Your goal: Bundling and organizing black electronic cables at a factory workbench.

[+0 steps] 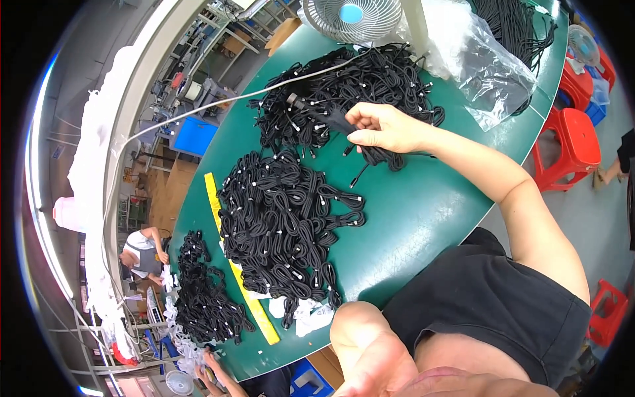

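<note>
My right hand [387, 127] is closed, thumb against fingers, round a bundle of black cables [340, 122]. The bundle's connector ends stick out to the left, and some loops hang below the hand. Behind it spreads a heap of coiled black cables [390, 74] with small metallic plugs. A second, larger pile of coiled cables [274, 221] lies nearer me on the green table [397, 228]. My left arm [367, 344] is bent at the lower edge, and its hand does not show.
A yellow strip [245, 284] separates the near pile from another cable heap [205, 298]. A fan [354, 16], a metal post and clear plastic bags [489, 73] stand or lie at the far side. Red stools [569, 149] are at the right; co-workers sit at the left.
</note>
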`<state>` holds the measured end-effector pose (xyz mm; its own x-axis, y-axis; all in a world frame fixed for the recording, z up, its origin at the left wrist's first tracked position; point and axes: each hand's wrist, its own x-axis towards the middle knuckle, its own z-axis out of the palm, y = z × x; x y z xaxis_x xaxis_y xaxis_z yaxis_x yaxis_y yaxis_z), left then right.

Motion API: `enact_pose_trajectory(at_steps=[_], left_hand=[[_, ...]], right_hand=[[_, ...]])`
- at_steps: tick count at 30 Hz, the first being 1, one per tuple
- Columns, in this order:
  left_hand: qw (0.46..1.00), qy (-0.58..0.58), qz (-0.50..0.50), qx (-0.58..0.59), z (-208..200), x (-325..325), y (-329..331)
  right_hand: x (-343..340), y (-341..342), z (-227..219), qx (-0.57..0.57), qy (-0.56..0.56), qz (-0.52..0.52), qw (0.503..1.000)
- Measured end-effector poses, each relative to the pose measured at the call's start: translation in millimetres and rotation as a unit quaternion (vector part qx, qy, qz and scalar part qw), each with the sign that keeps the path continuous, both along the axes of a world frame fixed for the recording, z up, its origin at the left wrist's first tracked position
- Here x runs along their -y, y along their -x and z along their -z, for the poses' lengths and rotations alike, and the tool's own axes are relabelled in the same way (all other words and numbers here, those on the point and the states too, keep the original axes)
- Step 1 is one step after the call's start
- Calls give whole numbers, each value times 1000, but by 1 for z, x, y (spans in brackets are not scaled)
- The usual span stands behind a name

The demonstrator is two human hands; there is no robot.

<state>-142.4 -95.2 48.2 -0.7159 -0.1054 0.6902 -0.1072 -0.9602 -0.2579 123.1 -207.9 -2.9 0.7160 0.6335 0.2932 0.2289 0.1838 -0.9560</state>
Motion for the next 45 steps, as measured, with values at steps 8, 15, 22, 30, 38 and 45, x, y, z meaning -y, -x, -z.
enact_pose_trajectory(at_steps=[8,15,22,30,38,45], left_hand=[[959,-35,265,-96,2,5,-9],[870,-56,456,-181,3,10,-20],[643,366,502,-448,2,-16,-119],[304,252,834,-385,53,-66,-149],[301,232,819,-431,61,-58,-154],[400,274,757,-438,61,-70,-157]], right_hand=[[-22,6,7,-58,-39,74,995],[-34,17,-7,-37,-6,117,992],[-50,50,-33,298,-17,263,917],[-54,63,-41,466,31,258,846],[-40,65,-43,424,99,238,868],[-36,58,-35,432,113,150,882]])
